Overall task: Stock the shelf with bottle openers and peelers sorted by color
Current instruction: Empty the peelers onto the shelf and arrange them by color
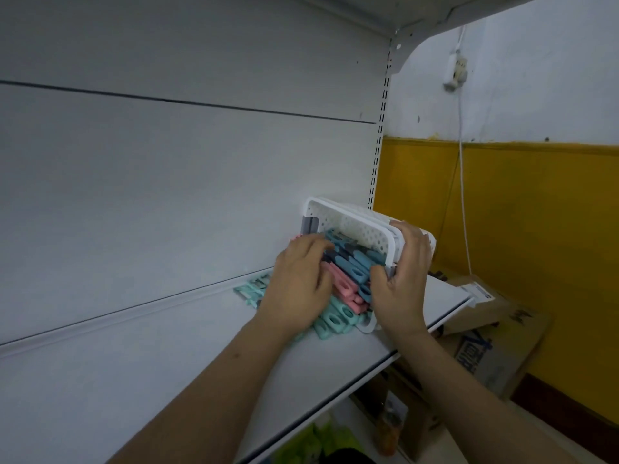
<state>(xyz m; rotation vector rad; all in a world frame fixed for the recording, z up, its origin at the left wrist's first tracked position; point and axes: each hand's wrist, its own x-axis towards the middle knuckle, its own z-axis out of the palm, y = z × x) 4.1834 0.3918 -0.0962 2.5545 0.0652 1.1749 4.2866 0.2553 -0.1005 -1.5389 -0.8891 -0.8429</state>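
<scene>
**Utensils spilling from a tipped basket onto the shelf**

Utensils [348, 279] in blue, pink and teal form one loose heap at the mouth of a white perforated basket [351, 226], which lies tipped on its side on the white shelf [167, 363], opening toward the left. Most pieces have their long axes running diagonally, from upper left down to lower right, roughly parallel to one another; blue ones lie uppermost and furthest into the basket, pink ones in the middle, teal ones lowest, out on the shelf board. The heap is too dense and too overlapped for a count by colour. A separate small cluster of teal pieces [251, 289] lies on the shelf just left of the heap, near the back panel; its number cannot be told either.

The left hand [301, 289] rests palm-down on the heap, fingers slightly spread and bent over the blue and pink pieces. The right hand [405, 279] grips the basket's rim and outer wall, thumb on the near edge, fingers wrapped over the top.

One basket and two hands are visible. Beyond the shelf's right end, cardboard boxes [485, 329] sit against a yellow and white wall [536, 212], where a white cable [464, 195] hangs from a socket.
</scene>
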